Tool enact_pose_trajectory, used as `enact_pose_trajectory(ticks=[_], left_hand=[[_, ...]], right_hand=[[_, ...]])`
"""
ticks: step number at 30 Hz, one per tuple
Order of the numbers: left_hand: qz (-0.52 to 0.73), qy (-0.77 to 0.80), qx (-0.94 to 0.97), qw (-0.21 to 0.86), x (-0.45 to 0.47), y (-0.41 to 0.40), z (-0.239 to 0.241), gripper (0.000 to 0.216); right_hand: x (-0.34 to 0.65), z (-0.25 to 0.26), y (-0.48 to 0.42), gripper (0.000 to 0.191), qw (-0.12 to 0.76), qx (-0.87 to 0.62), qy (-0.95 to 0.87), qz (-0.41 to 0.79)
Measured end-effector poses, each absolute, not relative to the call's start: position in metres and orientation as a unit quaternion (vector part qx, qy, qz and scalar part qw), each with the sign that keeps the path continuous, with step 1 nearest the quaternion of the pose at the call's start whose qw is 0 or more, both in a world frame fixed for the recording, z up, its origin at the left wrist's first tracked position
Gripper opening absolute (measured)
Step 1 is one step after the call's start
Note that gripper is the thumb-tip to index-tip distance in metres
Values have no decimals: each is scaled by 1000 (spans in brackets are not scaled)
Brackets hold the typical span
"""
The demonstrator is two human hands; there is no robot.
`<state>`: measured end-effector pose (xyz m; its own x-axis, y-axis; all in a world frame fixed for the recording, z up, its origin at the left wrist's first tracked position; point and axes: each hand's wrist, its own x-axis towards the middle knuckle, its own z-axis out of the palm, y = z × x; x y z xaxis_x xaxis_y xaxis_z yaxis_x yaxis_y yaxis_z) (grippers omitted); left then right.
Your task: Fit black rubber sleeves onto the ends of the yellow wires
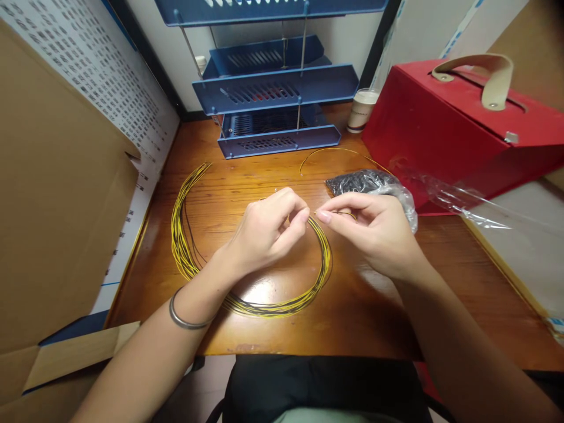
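- The blue tray rack (275, 88) stands at the back of the counter (365, 329); its top tier is cut off by the upper edge, and something reddish (269, 94) glimpsed through the slots of the middle tier cannot be identified.
- In front of the rack lies the wire coil (269, 309), yellow and black strands bent in a wide loop; the left forearm and hand hide part of it.
- The hands are apart, fingertips just short of each other, in front of the rack. The right hand (379, 232) pinches a thin wire (348, 214) between thumb and forefinger; its tip is too small to make out.
- The left hand (268, 232) has thumb and forefinger curled toward each other; whether anything sits between them I cannot tell.
- To the right front of the rack, a clear plastic bag (408, 202) holds many small dark pieces (352, 182), too massed to tell singly; the right hand covers some of it.
- Just right of the rack, a paper cup (362, 114) hides its contents.
- Farther right of the rack, a red box (440, 135) has its lid down, the inside unseen, its end cropped.
- Well left of the rack, brown cardboard (66, 194) runs out of view.
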<state>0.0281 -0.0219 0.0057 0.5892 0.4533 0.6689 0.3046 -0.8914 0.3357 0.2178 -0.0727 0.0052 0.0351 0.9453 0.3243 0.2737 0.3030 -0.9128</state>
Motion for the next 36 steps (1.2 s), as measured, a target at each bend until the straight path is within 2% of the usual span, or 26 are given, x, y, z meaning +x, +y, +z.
enact_pose_trajectory(ticks=[16,21,25,29,33,36], left_hand=[[402,259,846,235,30,-28,11,30],[389,264,852,230,31,-27,8,42],[389,257,865,183,25,-21,10,44],[402,194,892,68,15,-13,11,23],[393,114,911,-60,13,-10,8,25],[411,95,901,-105,15,-10,3,17]], right_hand=[[214,4,-74,9,540,-501,-610,293],[213,4,-74,9,542,-497,-610,296],[214,4,-74,10,541,-503,-604,299],[215,4,-73,10,535,-501,-606,310],[215,4,-73,9,528,-494,-612,320],[214,5,-74,9,518,-494,-618,325]])
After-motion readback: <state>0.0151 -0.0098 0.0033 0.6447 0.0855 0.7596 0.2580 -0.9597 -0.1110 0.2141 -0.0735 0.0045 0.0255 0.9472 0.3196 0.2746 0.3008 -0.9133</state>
